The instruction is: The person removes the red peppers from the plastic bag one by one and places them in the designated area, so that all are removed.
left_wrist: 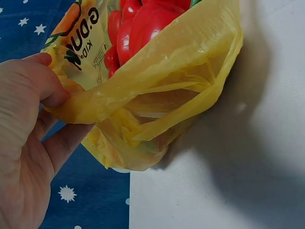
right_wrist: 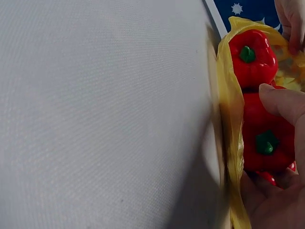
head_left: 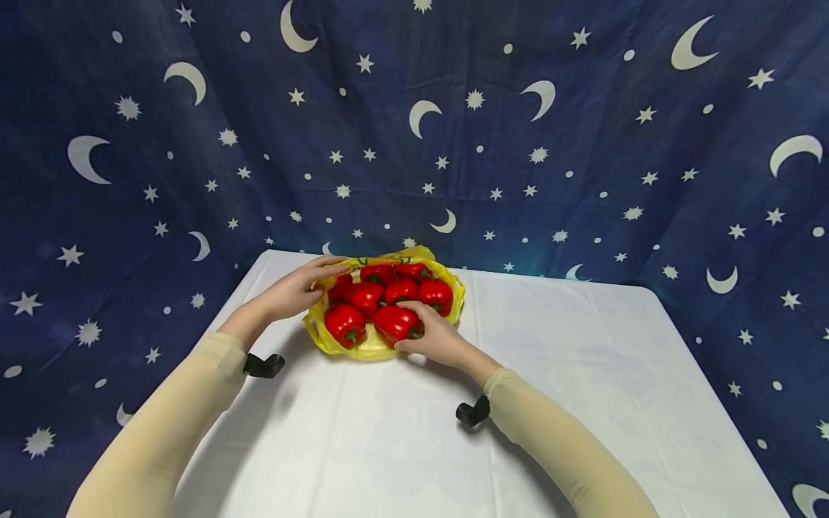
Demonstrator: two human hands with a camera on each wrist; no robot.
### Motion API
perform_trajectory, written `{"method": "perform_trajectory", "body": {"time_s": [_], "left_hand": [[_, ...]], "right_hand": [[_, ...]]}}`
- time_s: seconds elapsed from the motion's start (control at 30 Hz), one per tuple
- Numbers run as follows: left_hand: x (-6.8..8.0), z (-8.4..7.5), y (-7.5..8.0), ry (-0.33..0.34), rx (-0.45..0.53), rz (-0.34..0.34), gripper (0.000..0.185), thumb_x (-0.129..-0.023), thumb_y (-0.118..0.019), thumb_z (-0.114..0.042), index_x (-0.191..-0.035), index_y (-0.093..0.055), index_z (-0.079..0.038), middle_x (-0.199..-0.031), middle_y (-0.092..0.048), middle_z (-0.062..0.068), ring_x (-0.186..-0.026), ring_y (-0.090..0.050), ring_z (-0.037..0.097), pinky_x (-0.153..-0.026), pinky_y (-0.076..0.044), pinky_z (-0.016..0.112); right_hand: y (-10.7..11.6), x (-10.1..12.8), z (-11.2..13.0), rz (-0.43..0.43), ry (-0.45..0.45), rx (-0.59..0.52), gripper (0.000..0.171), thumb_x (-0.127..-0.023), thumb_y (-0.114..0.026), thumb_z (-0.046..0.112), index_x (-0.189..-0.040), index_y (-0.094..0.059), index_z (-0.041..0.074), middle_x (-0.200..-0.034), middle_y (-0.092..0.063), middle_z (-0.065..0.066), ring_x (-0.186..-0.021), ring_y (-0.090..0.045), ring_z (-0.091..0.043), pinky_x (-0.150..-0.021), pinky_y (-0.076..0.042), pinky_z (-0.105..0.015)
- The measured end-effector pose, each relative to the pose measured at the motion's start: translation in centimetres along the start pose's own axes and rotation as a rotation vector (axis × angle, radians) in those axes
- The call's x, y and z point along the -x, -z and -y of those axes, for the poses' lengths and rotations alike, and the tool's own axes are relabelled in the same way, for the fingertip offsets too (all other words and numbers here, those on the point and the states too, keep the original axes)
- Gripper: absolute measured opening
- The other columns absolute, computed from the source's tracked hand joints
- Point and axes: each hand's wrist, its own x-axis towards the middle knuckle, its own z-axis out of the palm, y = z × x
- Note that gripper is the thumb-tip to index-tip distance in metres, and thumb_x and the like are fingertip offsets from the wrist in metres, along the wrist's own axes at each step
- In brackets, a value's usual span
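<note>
A yellow plastic bag [head_left: 368, 350] lies with its mouth spread wide on the table, several red bell peppers with green stems inside. My left hand [head_left: 298, 290] pinches the bag's rim at its left side; in the left wrist view the thumb and fingers fold round the yellow film [left_wrist: 143, 81]. At the near side of the bag, my right hand [head_left: 439, 339] grips one bell pepper [head_left: 393, 321] between thumb and fingers. The right wrist view shows this pepper [right_wrist: 259, 114] with its stem facing the camera. Beside it sits another bell pepper [right_wrist: 261, 52].
White cloth covers the table [head_left: 570, 360], which reaches out to the right and toward me. A dark blue curtain [head_left: 388, 129] with moons and stars hangs behind and at both sides. Black straps [head_left: 262, 365] are on the wrists.
</note>
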Motion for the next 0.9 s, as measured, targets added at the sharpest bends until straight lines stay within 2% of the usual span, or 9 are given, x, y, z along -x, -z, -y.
{"method": "perform_trajectory", "body": {"time_s": [0.13, 0.27, 0.37, 0.53, 0.8, 0.9], "left_hand": [[0.5, 0.3, -0.4, -0.02, 0.015, 0.0, 0.064, -0.093, -0.048, 0.012, -0.153, -0.05, -0.011, -0.164, -0.03, 0.007, -0.144, -0.036, 0.033, -0.112, -0.04, 0.054], [0.6, 0.5, -0.6, -0.021, 0.005, -0.007, 0.065, -0.093, -0.048, 0.012, -0.154, -0.049, -0.011, -0.163, -0.032, 0.009, -0.137, -0.041, 0.031, -0.107, -0.044, 0.051], [0.4, 0.4, -0.4, -0.029, -0.002, -0.021, 0.066, -0.092, -0.049, 0.012, -0.154, -0.048, -0.011, -0.162, -0.032, 0.009, -0.134, -0.043, 0.03, -0.105, -0.045, 0.049], [0.3, 0.2, -0.3, -0.035, -0.008, -0.025, 0.067, -0.092, -0.048, 0.012, -0.156, -0.045, -0.01, -0.162, -0.031, 0.01, -0.136, -0.041, 0.032, -0.107, -0.044, 0.051], [0.2, 0.1, -0.5, -0.015, -0.015, -0.013, 0.067, -0.092, -0.05, 0.011, -0.155, -0.047, -0.011, -0.163, -0.03, 0.01, -0.138, -0.041, 0.033, -0.11, -0.042, 0.054], [0.2, 0.0, -0.5, -0.012, -0.034, -0.018, 0.065, -0.092, -0.05, 0.011, -0.154, -0.048, -0.01, -0.162, -0.031, 0.01, -0.137, -0.042, 0.033, -0.109, -0.043, 0.054]], "right_hand": [[-0.2, 0.4, -0.1, 0.009, -0.018, -0.056, 0.08, -0.082, -0.084, 0.042, -0.151, -0.044, 0.033, -0.154, -0.043, 0.0, -0.137, -0.045, -0.022, -0.111, -0.042, -0.049], [0.0, 0.8, 0.0, 0.017, -0.007, -0.149, 0.079, -0.083, -0.085, 0.035, -0.151, -0.045, 0.029, -0.153, -0.043, -0.004, -0.131, -0.051, -0.025, -0.105, -0.049, -0.043], [0.5, 0.9, 0.2, 0.006, -0.005, -0.21, 0.079, -0.082, -0.086, 0.029, -0.15, -0.046, 0.027, -0.151, -0.043, -0.004, -0.127, -0.054, -0.026, -0.102, -0.051, -0.043], [1.2, 1.2, 0.1, -0.014, -0.026, -0.228, 0.079, -0.081, -0.088, 0.03, -0.149, -0.048, 0.029, -0.15, -0.044, -0.001, -0.128, -0.052, -0.027, -0.104, -0.049, -0.046], [3.4, 2.4, -0.1, -0.042, -0.057, -0.318, 0.079, -0.079, -0.089, 0.027, -0.147, -0.049, 0.032, -0.144, -0.049, -0.005, -0.125, -0.052, -0.03, -0.093, -0.056, -0.041], [4.7, 2.9, -0.4, -0.073, -0.07, -0.308, 0.08, -0.079, -0.089, 0.027, -0.147, -0.048, 0.031, -0.143, -0.05, -0.007, -0.125, -0.051, -0.031, -0.093, -0.057, -0.041]]}}
